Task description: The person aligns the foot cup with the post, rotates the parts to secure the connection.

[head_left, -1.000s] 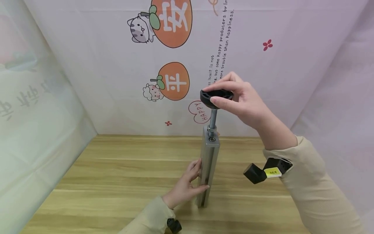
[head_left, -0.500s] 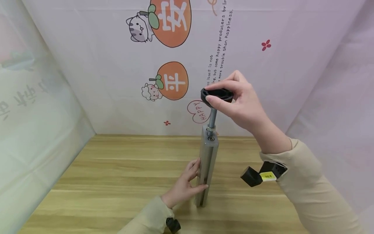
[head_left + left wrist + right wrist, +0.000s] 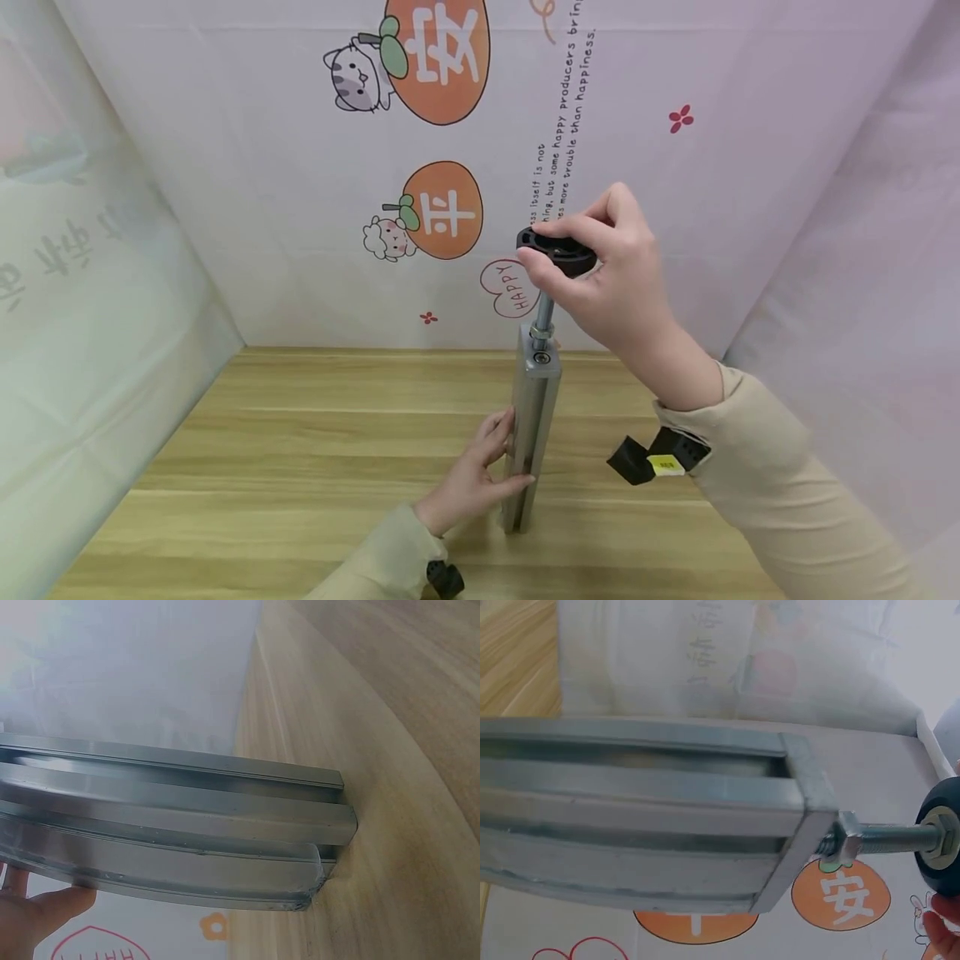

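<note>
A grey aluminium profile [image 3: 534,425] stands upright on the wooden table, its slotted sides showing in both wrist views. My left hand [image 3: 468,483] grips its lower part, thumb on the near side and fingers behind. From the profile's end plate [image 3: 799,817] rises a threaded rod [image 3: 896,838] with a hex nut [image 3: 847,836] close against the plate. On top of the rod sits a round black levelling foot [image 3: 573,258], hollow on its upper face. My right hand [image 3: 618,267] pinches the foot's rim between thumb and fingers.
The wooden table [image 3: 300,467] runs back to a white printed cloth [image 3: 315,275] hung behind it. Cloth walls also stand at left and right. A small black camera [image 3: 660,454] is strapped to the right sleeve, another [image 3: 445,577] to the left.
My right hand and wrist have turned around the foot, with the forearm swinging a little left. The black foot has rotated along with the fingers. My left hand keeps its hold on the profile.
</note>
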`<state>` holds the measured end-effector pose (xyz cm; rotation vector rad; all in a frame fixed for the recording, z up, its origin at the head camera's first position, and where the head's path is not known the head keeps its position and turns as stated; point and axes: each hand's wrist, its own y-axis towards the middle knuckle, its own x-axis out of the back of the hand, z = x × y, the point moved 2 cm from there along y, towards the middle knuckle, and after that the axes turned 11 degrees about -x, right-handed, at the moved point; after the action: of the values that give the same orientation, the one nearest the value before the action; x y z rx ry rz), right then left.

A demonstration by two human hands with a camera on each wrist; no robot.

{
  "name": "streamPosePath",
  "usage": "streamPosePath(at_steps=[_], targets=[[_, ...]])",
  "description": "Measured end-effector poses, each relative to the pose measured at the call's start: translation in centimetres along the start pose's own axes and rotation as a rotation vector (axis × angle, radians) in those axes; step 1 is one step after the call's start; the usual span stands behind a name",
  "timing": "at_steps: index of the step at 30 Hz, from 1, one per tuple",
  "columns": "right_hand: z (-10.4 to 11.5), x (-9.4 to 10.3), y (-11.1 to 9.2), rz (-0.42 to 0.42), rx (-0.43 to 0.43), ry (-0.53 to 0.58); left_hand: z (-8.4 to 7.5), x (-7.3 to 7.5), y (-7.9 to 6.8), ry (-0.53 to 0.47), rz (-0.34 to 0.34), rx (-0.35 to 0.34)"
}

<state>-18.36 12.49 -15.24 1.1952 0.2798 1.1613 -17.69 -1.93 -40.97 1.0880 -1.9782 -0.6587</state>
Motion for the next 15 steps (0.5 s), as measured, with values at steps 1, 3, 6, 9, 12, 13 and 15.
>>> streamPosePath(at_steps=[1,3,6,9,12,13,15], targets=[[-0.1,-0.1,-0.1,-0.019,0.040,-0.015,0.1,0.0,0.0,-0.001,0.000,-0.003],[-0.3,-0.3,-0.1,-0.059,0.100,-0.028,0.1,-0.1,0.0,0.000,-0.003,-0.017],[-0.6,-0.5,-0.1,-0.094,0.132,0.010,0.2,0.0,-0.1,-0.008,-0.008,-0.031],[-0.9,-0.6,0.1,-0.100,0.129,0.093,0.2,0.1,0.0,-0.013,-0.012,-0.030],[-1.2,-0.5,0.1,-0.079,0.112,0.172,0.2,0.1,0.0,-0.014,-0.006,-0.024],[-1.3,-0.4,0.1,-0.067,0.098,0.201,0.2,0.1,0.0,-0.016,-0.004,-0.020],[-1.7,-0.4,0.2,-0.023,0.043,0.261,0.2,0.1,-0.1,-0.024,-0.001,-0.011]])
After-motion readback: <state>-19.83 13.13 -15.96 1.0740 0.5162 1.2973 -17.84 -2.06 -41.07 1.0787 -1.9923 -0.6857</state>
